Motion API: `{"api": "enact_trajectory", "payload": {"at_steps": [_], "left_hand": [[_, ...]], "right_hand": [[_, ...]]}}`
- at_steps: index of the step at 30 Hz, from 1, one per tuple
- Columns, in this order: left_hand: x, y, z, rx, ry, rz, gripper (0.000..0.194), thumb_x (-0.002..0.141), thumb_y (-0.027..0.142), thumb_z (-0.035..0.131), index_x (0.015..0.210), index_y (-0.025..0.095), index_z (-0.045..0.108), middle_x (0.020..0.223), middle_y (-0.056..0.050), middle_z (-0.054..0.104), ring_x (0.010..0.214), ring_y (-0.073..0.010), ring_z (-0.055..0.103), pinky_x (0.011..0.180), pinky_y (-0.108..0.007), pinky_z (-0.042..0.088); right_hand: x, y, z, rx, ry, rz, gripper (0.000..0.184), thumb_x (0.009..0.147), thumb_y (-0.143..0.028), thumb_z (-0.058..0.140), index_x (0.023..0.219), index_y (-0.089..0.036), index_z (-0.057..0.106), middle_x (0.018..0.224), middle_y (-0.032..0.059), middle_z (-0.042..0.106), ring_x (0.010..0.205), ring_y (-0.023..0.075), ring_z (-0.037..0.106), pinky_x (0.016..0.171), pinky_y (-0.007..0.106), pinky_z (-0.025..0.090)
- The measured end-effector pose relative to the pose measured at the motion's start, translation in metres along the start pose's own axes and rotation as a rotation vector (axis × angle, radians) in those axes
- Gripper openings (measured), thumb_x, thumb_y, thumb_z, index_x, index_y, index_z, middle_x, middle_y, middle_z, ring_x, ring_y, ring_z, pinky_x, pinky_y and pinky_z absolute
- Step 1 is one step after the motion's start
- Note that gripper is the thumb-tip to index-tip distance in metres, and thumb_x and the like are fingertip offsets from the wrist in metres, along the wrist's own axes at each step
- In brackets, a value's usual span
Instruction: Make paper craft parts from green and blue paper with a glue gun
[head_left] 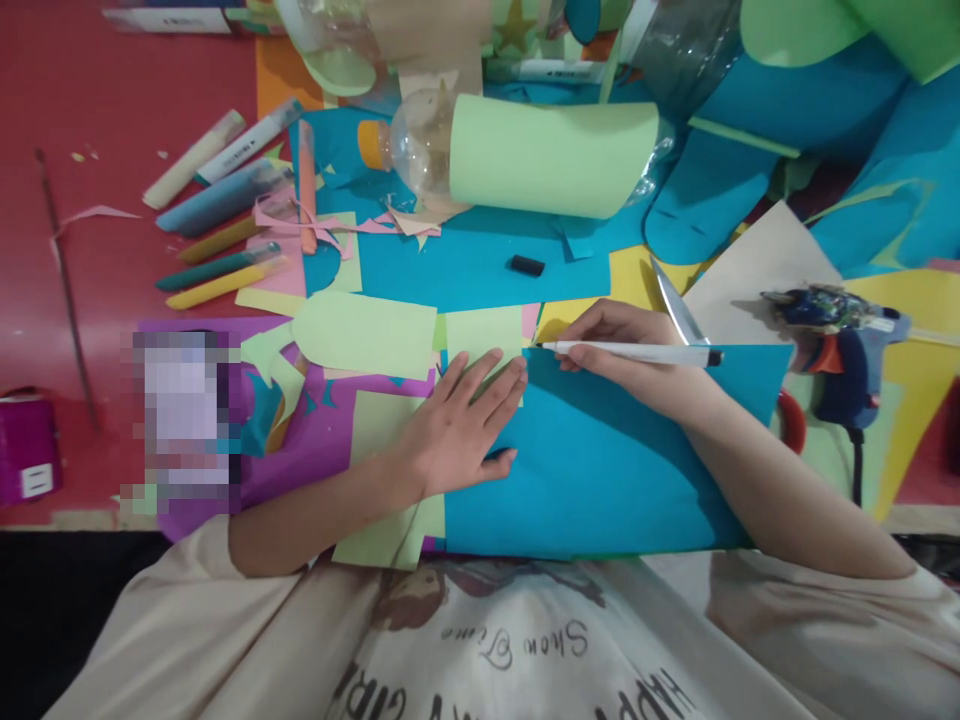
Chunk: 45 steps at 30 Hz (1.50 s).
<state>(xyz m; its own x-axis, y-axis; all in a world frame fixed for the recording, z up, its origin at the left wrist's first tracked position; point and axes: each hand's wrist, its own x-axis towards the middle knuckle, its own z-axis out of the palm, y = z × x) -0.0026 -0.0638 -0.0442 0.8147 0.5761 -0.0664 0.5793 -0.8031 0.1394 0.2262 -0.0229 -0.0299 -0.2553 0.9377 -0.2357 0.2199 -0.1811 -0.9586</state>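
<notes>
While at paper's edge (757,356), hands (465,425) (649,382) apart

A white marker (637,352) is held by the right hand (626,355) over a blue sheet (585,460), which is pressed near its edge by the left hand (469,425).

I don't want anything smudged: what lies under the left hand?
The left hand overlaps a small light green piece at the fingers and the blue sheet by the thumb. Whatever the palm itself covers cannot be seen.
</notes>
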Motion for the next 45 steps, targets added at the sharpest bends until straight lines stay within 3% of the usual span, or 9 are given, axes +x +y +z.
{"api": "enact_trajectory", "payload": {"at_steps": [5,23,28,35,39,42,45], "left_hand": [[0.000,0.000,-0.001,-0.015,-0.003,-0.004,0.069,0.092,0.047,0.039,0.147,0.007,0.033,0.154,-0.014,0.034,0.141,-0.0352,0.032,0.116,-0.051,0.019],[0.000,0.000,0.000,0.003,0.014,0.002,0.067,0.093,0.047,0.035,0.146,0.006,0.034,0.155,-0.013,0.034,0.139,-0.0354,0.034,0.114,-0.051,0.021],[0.000,0.000,0.000,0.015,0.003,0.005,0.068,0.093,0.048,0.034,0.147,0.006,0.032,0.155,-0.013,0.033,0.140,-0.0350,0.034,0.114,-0.051,0.020],[0.000,0.000,0.001,0.003,0.021,0.002,0.068,0.092,0.048,0.038,0.145,0.006,0.036,0.153,-0.014,0.037,0.139,-0.0351,0.036,0.114,-0.051,0.021],[-0.001,-0.001,0.002,-0.013,0.051,0.006,0.068,0.092,0.048,0.039,0.145,0.005,0.036,0.152,-0.015,0.038,0.139,-0.0351,0.036,0.115,-0.050,0.019],[-0.001,-0.001,0.004,-0.014,0.074,0.016,0.068,0.092,0.049,0.040,0.144,0.005,0.037,0.151,-0.016,0.039,0.138,-0.0358,0.036,0.115,-0.050,0.019],[-0.001,-0.002,0.005,-0.010,0.089,0.022,0.068,0.092,0.048,0.040,0.144,0.004,0.037,0.150,-0.016,0.041,0.137,-0.0362,0.038,0.114,-0.051,0.020]], "right_hand": [[-0.004,0.004,0.003,-0.187,-0.018,-0.092,0.021,0.080,-0.041,0.066,0.080,-0.020,0.065,0.068,0.0033,0.068,0.056,0.0150,0.058,0.048,0.026,0.043],[-0.005,0.012,0.003,-0.215,-0.042,-0.099,0.022,0.082,-0.043,0.066,0.082,-0.021,0.066,0.074,0.0021,0.068,0.060,0.0142,0.058,0.052,0.025,0.042],[-0.005,0.006,0.006,-0.186,0.013,-0.097,0.025,0.082,-0.045,0.066,0.079,-0.020,0.066,0.071,0.0035,0.069,0.058,0.0154,0.061,0.051,0.027,0.045],[-0.006,0.006,0.006,-0.215,0.182,-0.270,0.039,0.091,-0.052,0.050,0.113,-0.024,0.065,0.080,0.0031,0.074,0.058,0.0150,0.067,0.055,0.027,0.055],[0.000,0.010,0.007,-0.520,0.166,-0.463,0.024,0.092,-0.036,0.055,0.111,-0.025,0.065,0.096,0.0061,0.075,0.092,0.0219,0.071,0.082,0.034,0.058],[0.005,0.014,0.010,-0.669,0.105,-0.589,0.028,0.091,-0.026,0.054,0.119,-0.024,0.059,0.112,0.0088,0.072,0.120,0.0276,0.060,0.097,0.044,0.053],[0.010,0.016,0.012,-0.732,0.054,-0.624,0.034,0.092,-0.024,0.052,0.126,-0.025,0.053,0.122,0.0097,0.067,0.136,0.0304,0.045,0.106,0.053,0.045]]}}
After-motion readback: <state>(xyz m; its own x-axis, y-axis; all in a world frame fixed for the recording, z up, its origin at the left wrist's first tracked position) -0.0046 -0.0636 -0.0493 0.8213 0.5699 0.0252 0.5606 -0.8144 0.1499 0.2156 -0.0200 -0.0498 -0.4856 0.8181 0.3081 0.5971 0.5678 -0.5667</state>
